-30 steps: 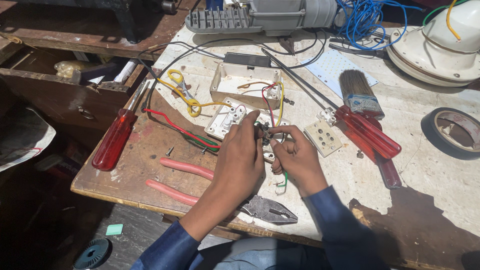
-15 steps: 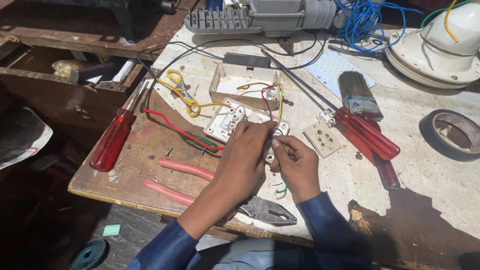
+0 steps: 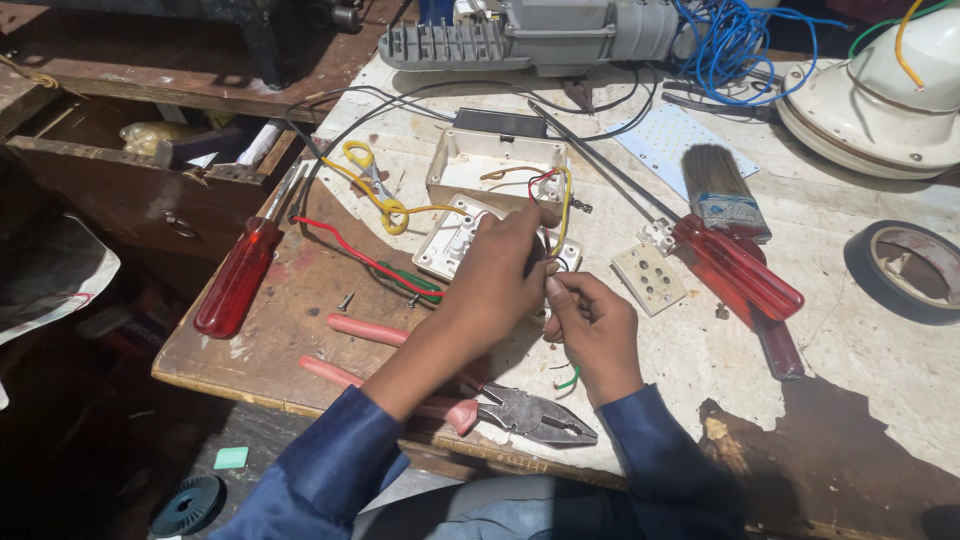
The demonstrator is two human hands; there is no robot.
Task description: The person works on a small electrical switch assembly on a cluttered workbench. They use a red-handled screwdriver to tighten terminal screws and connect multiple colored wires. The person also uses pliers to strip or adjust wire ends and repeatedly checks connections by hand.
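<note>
- Switch plate: white, small, lies face-down-ish on the bench just under the open box; rocker backs show, its right end is hidden by your left hand.
- Wires: red and yellow loop from the box down to the spot between your hands; a green bit sticks out below your right hand.
- Your left hand: fingers curled tight over the plate's right end, pinching something small; what exactly is hidden.
- Your right hand: thumb and forefinger pinched narrow on a thin wire end, touching your left fingertips.
- Box: white, open, shallow, just behind the plate, wires inside.
- Socket plate: cream, holes up, just right of your hands.
- Pliers: pink grips, grey jaws, lying under your left forearm near the bench edge.
- Left screwdriver: red handle, on the wood, well left.
- Right screwdrivers: two red handles, crossed, right of the socket plate.
- Brush: dark bristles, behind those handles.
- Tape roll: black, far right.
- Yellow wire: looped, left of the box.
- Bench: whitish, scuffed top, wood at the left.
</note>
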